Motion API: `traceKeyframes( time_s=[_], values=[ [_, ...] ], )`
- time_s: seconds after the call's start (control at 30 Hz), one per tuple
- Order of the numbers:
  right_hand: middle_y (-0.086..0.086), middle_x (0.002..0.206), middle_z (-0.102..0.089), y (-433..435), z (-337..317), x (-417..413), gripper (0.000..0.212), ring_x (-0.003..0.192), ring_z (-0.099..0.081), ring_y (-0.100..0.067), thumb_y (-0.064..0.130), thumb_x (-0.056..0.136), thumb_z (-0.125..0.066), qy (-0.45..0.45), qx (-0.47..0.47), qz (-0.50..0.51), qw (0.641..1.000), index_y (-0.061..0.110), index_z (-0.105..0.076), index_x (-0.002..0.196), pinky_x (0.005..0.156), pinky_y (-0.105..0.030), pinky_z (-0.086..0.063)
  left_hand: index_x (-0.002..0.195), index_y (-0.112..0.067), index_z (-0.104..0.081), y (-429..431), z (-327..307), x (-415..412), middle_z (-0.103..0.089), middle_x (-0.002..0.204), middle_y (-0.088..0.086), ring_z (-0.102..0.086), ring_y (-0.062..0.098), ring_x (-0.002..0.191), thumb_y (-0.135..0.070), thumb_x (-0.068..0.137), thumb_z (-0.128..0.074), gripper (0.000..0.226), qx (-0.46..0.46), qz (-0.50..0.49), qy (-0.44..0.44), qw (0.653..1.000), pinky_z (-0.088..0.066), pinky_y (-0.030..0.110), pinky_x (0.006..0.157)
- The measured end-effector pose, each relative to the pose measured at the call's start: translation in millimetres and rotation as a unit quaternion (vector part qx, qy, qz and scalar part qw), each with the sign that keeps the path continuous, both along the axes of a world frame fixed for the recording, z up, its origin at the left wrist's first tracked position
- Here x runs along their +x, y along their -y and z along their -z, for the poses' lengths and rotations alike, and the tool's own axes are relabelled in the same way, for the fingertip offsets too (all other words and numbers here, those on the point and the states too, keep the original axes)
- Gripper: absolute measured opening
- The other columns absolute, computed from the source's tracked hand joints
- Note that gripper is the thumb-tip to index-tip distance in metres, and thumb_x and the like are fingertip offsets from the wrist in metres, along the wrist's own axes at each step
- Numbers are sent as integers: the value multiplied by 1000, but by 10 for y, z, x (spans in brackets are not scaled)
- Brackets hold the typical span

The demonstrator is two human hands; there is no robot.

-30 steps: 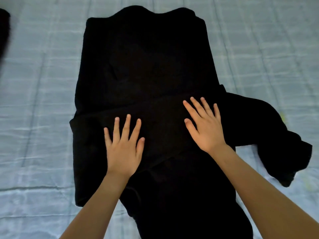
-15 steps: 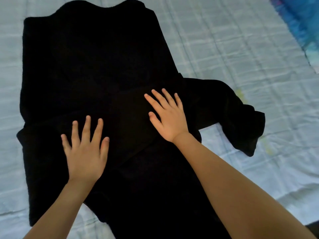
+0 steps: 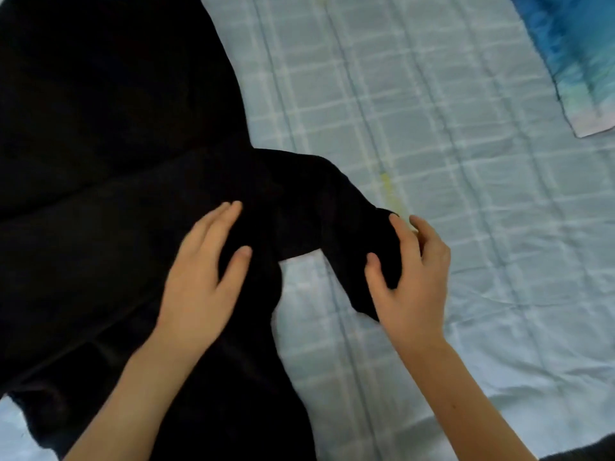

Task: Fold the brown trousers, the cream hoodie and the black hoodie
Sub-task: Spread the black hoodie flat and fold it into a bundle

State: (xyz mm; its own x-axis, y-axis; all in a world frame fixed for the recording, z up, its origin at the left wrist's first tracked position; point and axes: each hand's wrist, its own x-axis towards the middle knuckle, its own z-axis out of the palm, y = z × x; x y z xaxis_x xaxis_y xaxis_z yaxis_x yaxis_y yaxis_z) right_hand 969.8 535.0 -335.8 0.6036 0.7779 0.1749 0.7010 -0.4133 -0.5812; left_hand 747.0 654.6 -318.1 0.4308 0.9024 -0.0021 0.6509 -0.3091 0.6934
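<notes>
The black hoodie (image 3: 109, 134) lies spread over the left half of the view on a pale blue checked sheet. One sleeve lies folded across its body; the other sleeve (image 3: 332, 207) sticks out to the right. My left hand (image 3: 203, 277) rests flat on the hoodie where that sleeve joins the body, fingers apart. My right hand (image 3: 412, 277) curls around the sleeve's cuff end, thumb on one side and fingers on the other. The brown trousers and the cream hoodie are out of view.
The pale blue checked sheet (image 3: 449, 161) stretches to the right of the hoodie. A blue patterned cloth (image 3: 579, 58) lies at the top right corner. A dark edge (image 3: 585, 450) shows at the bottom right corner.
Both hands moved right off the hoodie's middle. My right hand went to the loose sleeve's end and closed around it; my left hand slid to the sleeve's base. The view swung right.
</notes>
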Motion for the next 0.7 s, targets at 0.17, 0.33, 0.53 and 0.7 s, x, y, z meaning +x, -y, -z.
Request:
traceKeyframes(
  time_s=[0.17, 0.33, 0.53, 0.7],
  values=[
    [15, 126, -62, -18, 11, 411, 54, 116, -56, -20, 38, 90, -69, -173, -88, -64, 979, 34, -52, 140, 98, -41, -48, 146, -27, -45, 280, -27, 1214, -49, 142, -9, -47, -1, 128, -13, 96, -62, 55, -176, -22, 160, 971, -39, 7, 97],
    [30, 88, -69, 43, -448, 1123, 25, 84, -65, 10, 54, 73, -74, -225, -14, 33, 974, 47, -69, 97, 69, -16, -47, 144, -33, -47, 273, -117, 1576, -65, 122, -16, -60, 4, 117, -18, 97, -60, 51, -244, -32, 291, 925, -49, 22, 98],
    [15, 102, -69, -118, -643, 2179, 44, 85, -61, 5, 68, 77, -67, -90, -173, 43, 980, 34, -70, 106, 70, -16, -40, 154, -36, -26, 93, 30, 1896, -54, 118, -21, -43, 0, 116, -26, 101, -50, 59, -56, 184, 18, 981, -28, 12, 103],
    [16, 133, -47, 25, -404, 2064, 61, 118, -51, -7, 65, 85, -59, -72, -50, -29, 996, 43, -44, 141, 89, -20, -41, 156, -37, -17, 135, 310, 2000, -54, 125, 0, -44, 17, 123, -20, 100, -53, 69, -27, 197, -46, 979, -31, 21, 105]
  ],
)
